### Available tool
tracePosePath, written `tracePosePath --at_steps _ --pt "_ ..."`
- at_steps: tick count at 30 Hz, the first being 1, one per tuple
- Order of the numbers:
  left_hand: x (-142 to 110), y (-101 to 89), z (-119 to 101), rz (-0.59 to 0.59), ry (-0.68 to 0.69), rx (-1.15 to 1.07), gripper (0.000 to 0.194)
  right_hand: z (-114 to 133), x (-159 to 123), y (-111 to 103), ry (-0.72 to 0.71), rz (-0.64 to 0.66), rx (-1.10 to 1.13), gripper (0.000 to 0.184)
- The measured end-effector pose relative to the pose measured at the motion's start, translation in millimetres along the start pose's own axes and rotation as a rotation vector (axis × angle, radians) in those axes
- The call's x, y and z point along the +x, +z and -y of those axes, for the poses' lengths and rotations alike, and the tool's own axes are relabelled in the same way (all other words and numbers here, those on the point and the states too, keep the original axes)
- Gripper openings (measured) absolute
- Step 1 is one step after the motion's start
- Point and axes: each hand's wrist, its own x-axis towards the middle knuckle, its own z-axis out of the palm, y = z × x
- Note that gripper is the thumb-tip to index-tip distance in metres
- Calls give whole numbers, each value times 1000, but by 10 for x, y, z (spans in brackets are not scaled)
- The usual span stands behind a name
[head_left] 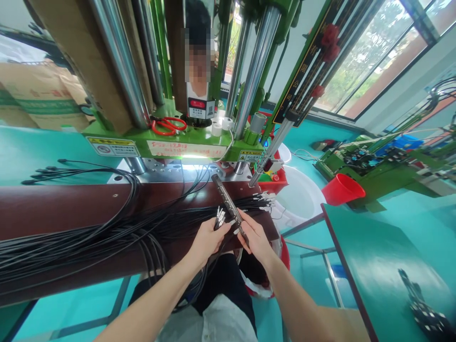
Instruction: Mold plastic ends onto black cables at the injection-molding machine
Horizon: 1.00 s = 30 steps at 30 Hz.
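Note:
My left hand [210, 238] is closed around a small bunch of black cables whose silvery connector ends [220, 217] stick up past the fingers. A long, narrow dark metal bar [228, 200] with notches along it is gripped at its near end by my right hand [253, 235]. It slants away towards the machine. My left thumb and fingertips come close to the bar, where small pale ends show; whether they sit in it I cannot tell. Many black cables [107, 232] lie along the brown bench [53, 206] below and left of my hands.
A green press [138, 151] with steel columns stands ahead, its metal bed [160, 176] lit. Red-handled scissors [167, 126] rest on it. On the right are a white tub [302, 190], a red bucket [342, 189] and a green table [384, 251]. A red-rimmed bin [285, 256] stands below the bench.

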Motion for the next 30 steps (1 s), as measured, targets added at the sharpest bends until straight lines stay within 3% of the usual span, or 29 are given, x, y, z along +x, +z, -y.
tracePosePath --at_steps 5,10,15,17,22,30 --pt "8 -7 16 -18 4 44 33 -47 -3 10 -9 -4 -73 52" --pt "-9 -26 28 -56 9 29 34 -109 -21 43 -175 -13 -304 48" --pt "-100 -113 -33 76 72 -80 28 -96 -2 37 -32 -29 -35 52" --pt "-127 -165 -62 50 76 -130 28 -68 7 35 -25 -47 35 56" --pt "-98 -187 -76 -150 138 -253 29 -2 -11 52 8 -41 53 57" --pt "-32 -12 -74 -49 6 -111 35 69 -36 62 41 -12 26 56"
